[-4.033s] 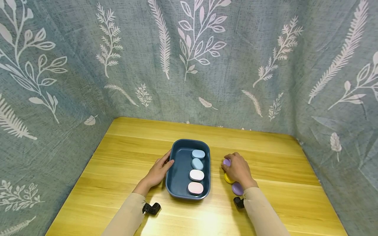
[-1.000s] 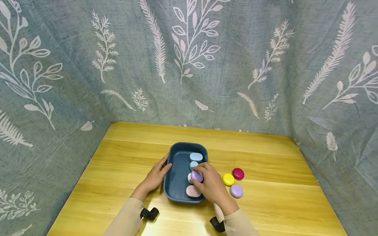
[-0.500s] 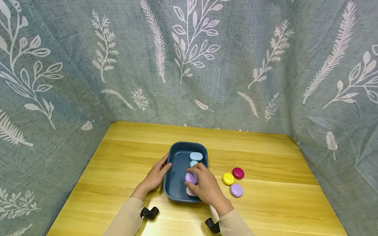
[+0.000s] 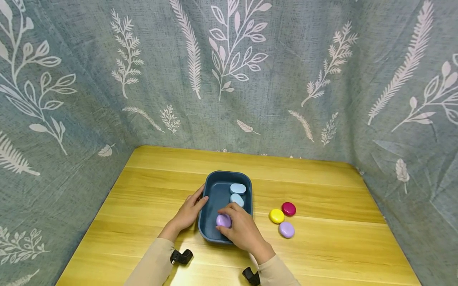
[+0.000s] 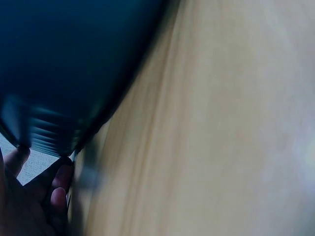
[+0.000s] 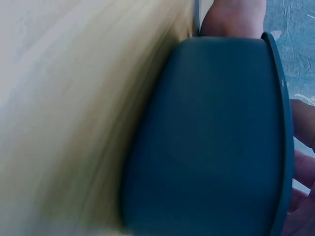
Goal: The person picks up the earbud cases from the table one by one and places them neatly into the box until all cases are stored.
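My left hand [image 4: 189,212] holds the left side of a dark blue rectangular box [image 4: 228,173], thumb at the rim and fingers along the outer wall. In the left wrist view its fingers [image 5: 58,196] show against the box wall. My right hand [image 4: 243,228] reaches over the box's right wall and pinches a glossy round purple disc [image 4: 224,221] between thumb and fingers, low over the box's left front part. Two light blue rounded pieces, an oval one [image 4: 237,188] and a second one [image 4: 237,200], lie along the right side. My right hand covers the white and pink pieces.
On the wooden table [image 4: 322,254], right of the box, lie a crimson disc [image 4: 288,209], a yellow disc [image 4: 276,216] and another purple disc [image 4: 286,229]. A grey-blue leaf-patterned curtain [image 4: 279,79] hangs behind and at both sides.
My right hand has taken the purple disc from the table on the right, brought it over the box and shifted it further left inside. My left hand stays on the box.
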`<state>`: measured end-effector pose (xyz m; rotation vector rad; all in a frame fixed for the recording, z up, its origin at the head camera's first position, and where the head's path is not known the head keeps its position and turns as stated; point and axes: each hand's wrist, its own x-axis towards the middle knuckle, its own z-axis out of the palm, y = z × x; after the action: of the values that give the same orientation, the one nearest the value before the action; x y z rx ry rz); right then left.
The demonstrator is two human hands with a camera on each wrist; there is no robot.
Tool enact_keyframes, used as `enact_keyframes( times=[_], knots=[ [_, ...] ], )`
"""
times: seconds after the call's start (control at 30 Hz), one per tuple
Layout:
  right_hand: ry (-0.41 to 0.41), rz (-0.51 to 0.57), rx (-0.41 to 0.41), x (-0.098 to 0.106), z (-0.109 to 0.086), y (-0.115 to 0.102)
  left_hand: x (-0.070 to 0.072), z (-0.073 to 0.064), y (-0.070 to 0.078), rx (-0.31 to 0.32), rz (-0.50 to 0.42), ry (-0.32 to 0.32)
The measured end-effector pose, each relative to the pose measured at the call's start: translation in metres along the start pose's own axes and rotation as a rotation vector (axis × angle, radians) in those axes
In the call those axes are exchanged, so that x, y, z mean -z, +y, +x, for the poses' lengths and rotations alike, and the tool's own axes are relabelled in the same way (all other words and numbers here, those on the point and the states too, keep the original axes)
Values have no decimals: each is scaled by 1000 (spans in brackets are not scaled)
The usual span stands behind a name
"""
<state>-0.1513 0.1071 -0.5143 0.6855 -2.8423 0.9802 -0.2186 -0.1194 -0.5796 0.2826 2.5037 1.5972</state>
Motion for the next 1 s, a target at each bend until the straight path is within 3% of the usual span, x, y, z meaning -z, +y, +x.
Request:
enact_keyframes(
  times=[1.0],
  knots=[
    [-107, -90, 48, -22, 10, -4, 2, -1, 1, 16, -1, -4]
  ],
)
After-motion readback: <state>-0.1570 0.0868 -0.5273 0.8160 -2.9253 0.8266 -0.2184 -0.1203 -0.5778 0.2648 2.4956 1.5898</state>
